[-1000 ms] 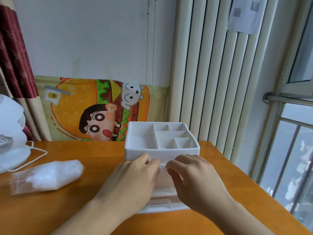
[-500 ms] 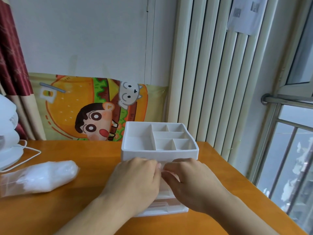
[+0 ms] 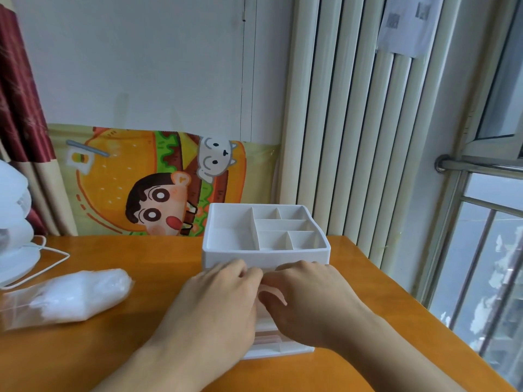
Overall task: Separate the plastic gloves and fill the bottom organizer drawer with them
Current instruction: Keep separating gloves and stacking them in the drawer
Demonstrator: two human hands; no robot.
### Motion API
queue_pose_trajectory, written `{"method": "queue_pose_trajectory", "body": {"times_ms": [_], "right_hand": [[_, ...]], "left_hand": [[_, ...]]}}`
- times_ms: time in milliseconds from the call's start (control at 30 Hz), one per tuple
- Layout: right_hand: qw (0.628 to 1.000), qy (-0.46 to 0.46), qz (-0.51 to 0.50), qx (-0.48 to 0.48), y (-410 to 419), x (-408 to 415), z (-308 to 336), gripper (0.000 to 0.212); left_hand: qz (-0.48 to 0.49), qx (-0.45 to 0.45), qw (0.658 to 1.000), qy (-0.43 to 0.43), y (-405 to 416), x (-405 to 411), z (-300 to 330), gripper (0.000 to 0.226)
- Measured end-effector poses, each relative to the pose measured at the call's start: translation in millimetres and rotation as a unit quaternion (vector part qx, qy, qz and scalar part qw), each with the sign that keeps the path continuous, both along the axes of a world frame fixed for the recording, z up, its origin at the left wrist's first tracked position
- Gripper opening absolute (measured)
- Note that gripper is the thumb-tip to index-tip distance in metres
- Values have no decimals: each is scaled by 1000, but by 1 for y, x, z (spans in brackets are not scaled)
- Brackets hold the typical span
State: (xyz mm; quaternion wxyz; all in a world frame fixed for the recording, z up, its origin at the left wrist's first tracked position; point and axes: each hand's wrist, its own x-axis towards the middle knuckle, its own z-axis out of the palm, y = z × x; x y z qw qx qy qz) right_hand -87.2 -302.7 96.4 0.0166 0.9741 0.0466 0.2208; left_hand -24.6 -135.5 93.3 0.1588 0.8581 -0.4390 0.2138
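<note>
Both hands meet at the front of the white organizer (image 3: 266, 250) on the table (image 3: 141, 349). The left hand (image 3: 218, 304) and right hand (image 3: 308, 301) have fingers curled against the drawer fronts; whether they pinch anything I cannot tell. The bag of plastic gloves (image 3: 70, 295) lies well left.

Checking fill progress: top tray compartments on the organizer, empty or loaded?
Empty. Every compartment of the organizer's top tray shows bare white floor; the bag of gloves lies on the table.

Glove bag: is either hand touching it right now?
No. The glove bag lies alone on the table's left side, while the left hand and right hand are at the organizer front.
</note>
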Motion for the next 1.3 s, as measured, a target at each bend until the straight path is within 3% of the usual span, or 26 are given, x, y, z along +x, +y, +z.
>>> {"method": "queue_pose_trajectory", "body": {"times_ms": [133, 300, 400, 500, 700, 900, 1000, 1100, 1300], "right_hand": [[1000, 1, 2, 6, -2, 4, -2, 31], [999, -42, 4, 34, -10, -4, -9, 22], [995, -90, -19, 45, -18, -14, -13, 13], [990, -120, -25, 73, -23, -19, -16, 18], [998, -31, -10, 53, -20, -14, -14, 18], [999, -12, -38, 11, -26, -4, -13, 33], [999, -25, -25, 28, -31, -5, -16, 23], [993, -96, -12, 72, -36, -11, -25, 12], [984, -155, 4, 87, -38, -11, -38, 40]], "left_hand": [[7, 11, 1000, -12, 0, -3, 0, 17], [15, -3, 999, -50, -5, 5, -8, 43], [7, -2, 999, -37, -3, 7, -8, 40], [1, 1, 1000, -22, -4, 12, -16, 29], [-48, -48, 998, -5, -14, 15, -19, 46], [-14, -34, 999, 19, -10, 23, -15, 38], [-20, -50, 997, 51, -8, 24, -12, 45], [-30, -82, 995, 47, 1, 22, -14, 42], [-82, -46, 996, -13, 14, 25, -27, 74]]}}
